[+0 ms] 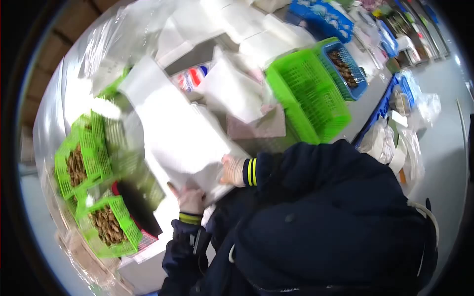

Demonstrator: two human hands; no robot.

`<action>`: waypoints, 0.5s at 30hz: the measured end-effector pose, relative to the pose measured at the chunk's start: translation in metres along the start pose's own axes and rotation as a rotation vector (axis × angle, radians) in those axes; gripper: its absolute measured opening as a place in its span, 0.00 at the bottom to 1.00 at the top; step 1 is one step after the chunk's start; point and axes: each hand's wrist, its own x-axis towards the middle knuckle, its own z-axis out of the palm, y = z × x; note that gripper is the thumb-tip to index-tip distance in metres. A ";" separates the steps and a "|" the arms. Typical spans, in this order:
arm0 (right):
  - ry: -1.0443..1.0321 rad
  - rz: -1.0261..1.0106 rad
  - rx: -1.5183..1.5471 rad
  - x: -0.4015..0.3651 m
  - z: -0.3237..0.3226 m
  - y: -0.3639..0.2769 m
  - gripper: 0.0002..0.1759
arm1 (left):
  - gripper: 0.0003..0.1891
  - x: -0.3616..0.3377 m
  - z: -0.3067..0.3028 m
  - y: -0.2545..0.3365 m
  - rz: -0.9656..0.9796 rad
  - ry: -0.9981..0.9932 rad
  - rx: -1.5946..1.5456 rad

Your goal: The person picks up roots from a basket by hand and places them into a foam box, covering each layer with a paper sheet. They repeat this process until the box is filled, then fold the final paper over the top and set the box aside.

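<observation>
A long, bright white sheet (177, 128) stretches away from me over what looks like a shallow white box. Glare hides its surface detail. My left hand (191, 200) is at its near end, with the thumb pointing out to the left and the fingers closed on the edge. On the near right corner, my right hand (233, 170) has its fingers bent around the edge. Just beyond my right hand lie a pinkish cloth (256, 126) and a crumpled white bag (232, 91).
At left, green baskets (106, 148) hold several small brown items (107, 226). To the right stand a green basket (308, 93) and a blue basket (363, 88) with similar brown items. Clear plastic bags (419, 148) hang at far right. A red, white and blue package (190, 78) lies ahead.
</observation>
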 end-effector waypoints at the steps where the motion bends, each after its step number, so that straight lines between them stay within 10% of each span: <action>1: 0.184 0.014 0.135 -0.005 -0.008 0.002 0.10 | 0.05 -0.001 -0.001 -0.002 -0.049 -0.090 -0.006; 6: 0.590 0.310 0.173 -0.123 -0.063 0.105 0.14 | 0.07 -0.013 -0.032 0.026 -0.118 -0.030 0.127; 10: 0.900 1.079 0.340 -0.291 -0.046 0.197 0.18 | 0.11 0.015 -0.046 0.079 0.010 0.121 -0.054; 15: 1.003 1.803 0.175 -0.486 0.121 0.364 0.31 | 0.18 0.098 0.001 0.195 0.285 0.059 -0.387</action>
